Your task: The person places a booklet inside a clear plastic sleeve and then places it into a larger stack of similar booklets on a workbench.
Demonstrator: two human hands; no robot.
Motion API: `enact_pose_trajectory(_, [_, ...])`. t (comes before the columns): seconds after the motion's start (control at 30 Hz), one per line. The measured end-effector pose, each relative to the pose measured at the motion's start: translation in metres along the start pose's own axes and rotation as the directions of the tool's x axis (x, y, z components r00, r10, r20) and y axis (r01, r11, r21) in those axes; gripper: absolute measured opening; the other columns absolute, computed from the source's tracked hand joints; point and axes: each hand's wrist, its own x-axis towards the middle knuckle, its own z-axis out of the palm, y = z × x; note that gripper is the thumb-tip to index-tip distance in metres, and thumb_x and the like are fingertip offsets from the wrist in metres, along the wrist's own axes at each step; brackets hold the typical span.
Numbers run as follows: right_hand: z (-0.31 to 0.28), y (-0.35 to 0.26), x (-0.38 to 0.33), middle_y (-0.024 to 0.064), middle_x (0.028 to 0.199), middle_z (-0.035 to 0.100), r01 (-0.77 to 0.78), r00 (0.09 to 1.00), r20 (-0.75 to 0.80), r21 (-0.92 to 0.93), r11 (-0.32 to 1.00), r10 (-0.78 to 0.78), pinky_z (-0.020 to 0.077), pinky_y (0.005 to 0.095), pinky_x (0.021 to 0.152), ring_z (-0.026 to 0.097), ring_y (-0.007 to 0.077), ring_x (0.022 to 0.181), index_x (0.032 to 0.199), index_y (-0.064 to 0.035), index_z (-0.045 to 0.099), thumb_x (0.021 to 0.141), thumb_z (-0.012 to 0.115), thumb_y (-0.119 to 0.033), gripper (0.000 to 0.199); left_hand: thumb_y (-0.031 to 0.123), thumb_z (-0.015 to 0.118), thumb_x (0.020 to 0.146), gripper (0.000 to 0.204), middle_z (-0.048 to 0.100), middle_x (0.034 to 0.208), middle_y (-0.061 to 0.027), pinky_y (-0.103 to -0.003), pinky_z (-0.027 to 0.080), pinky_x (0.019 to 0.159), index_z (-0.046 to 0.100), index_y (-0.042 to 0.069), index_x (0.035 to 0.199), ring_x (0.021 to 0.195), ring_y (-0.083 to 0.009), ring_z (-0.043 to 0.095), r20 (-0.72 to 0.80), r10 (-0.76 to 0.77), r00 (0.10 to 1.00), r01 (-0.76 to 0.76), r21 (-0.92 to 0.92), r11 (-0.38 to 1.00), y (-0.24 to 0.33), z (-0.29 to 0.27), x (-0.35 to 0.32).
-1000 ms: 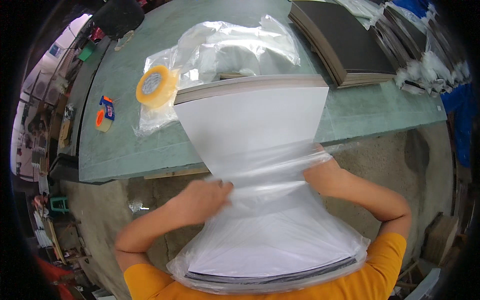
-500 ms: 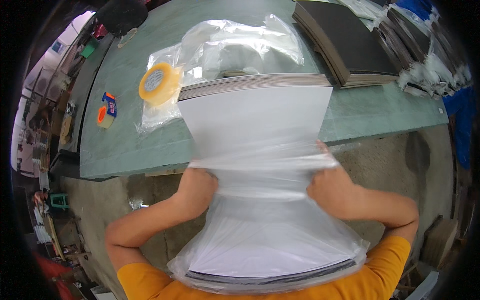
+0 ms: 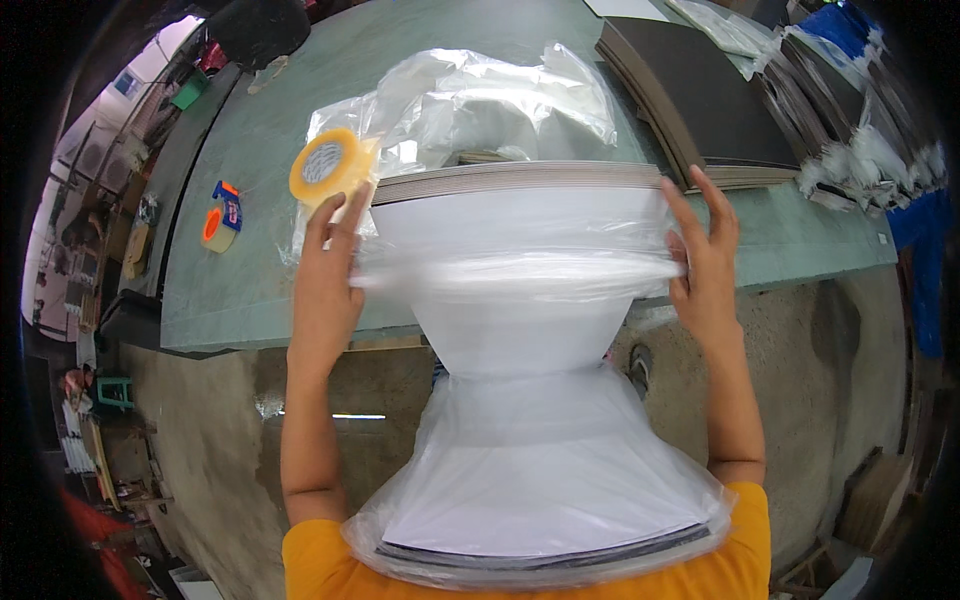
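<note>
A tall stack of white-faced boards [image 3: 520,330] stretches from the table edge back against my body. A clear plastic bag [image 3: 540,450] covers its near end, and the bag's gathered upper part lies across the boards close to their far edge. At the left side of this gathered film is my left hand [image 3: 328,270], index and middle fingers extended, the film caught by the thumb. My right hand [image 3: 708,260] grips the film at the right side, with two fingers raised and apart. The grip points are partly hidden by the film and fingers.
On the green table [image 3: 250,300] lie a yellow tape roll [image 3: 328,165], crumpled clear plastic [image 3: 480,90] and a small blue-and-orange tape dispenser [image 3: 222,215]. Dark boards [image 3: 710,90] are stacked at the far right, beside wrapped bundles [image 3: 850,110]. A shoe [image 3: 640,368] shows on the floor below.
Both hands have moved up and away from me along the stack, carrying the gathered film toward the boards' far edge. My fists have loosened, with some fingers now extended.
</note>
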Motion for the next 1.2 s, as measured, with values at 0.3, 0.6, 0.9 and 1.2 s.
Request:
enact_pose_trajectory(0.3, [-0.014,0.009,-0.016,0.0090,0.106,0.053,-0.082,0.997,0.038,0.321,0.943,0.074,0.0447,0.0262,0.072,0.054,0.0218,0.087,0.100,-0.0082,0.061,0.058,0.052,0.014,0.049,-0.017,0.045,0.052,0.058,0.050,0.087,-0.0079,-0.025,0.041,0.068,0.060,0.006,0.102,0.076,-0.0197,0.048,-0.159,0.237,0.959,-0.239,0.004,0.971,-0.009,-0.010,-0.024])
enact_pose_trajectory(0.6, [-0.038,0.014,-0.015,0.0076,0.083,0.060,-0.437,0.896,0.384,0.671,0.599,0.224,0.0444,0.0248,0.069,0.056,0.0173,0.080,0.083,-0.0013,0.064,0.055,0.053,0.011,0.033,-0.006,0.057,0.053,0.025,0.056,0.069,-0.0079,-0.025,0.040,0.058,0.062,-0.002,0.077,0.064,-0.0169,0.052,0.074,0.183,0.980,-0.087,-0.672,0.735,-0.020,-0.034,-0.030])
enact_pose_trajectory(0.9, [-0.030,0.010,0.003,0.0084,0.085,0.057,-0.204,0.976,0.064,0.592,0.780,0.207,0.0417,0.0229,0.073,0.054,0.0143,0.079,0.082,0.0020,0.062,0.059,0.055,0.006,0.024,0.003,0.068,0.058,0.014,0.057,0.063,-0.0085,-0.026,0.038,0.052,0.062,-0.002,0.069,0.058,-0.0170,0.051,0.147,0.181,0.972,0.014,-0.813,0.583,-0.018,-0.029,-0.019])
enact_pose_trajectory(1.2, [-0.036,0.052,-0.024,0.0072,0.077,0.059,-0.685,0.729,0.680,0.724,0.085,0.076,0.0447,0.0215,0.062,0.056,0.0117,0.068,0.079,0.0012,0.060,0.060,0.068,-0.006,0.023,0.008,0.068,0.059,0.016,0.059,0.069,-0.0097,-0.027,0.040,0.052,0.062,0.001,0.072,0.055,-0.0169,0.052,0.490,0.174,0.854,0.462,-0.868,0.180,-0.056,0.000,-0.037])
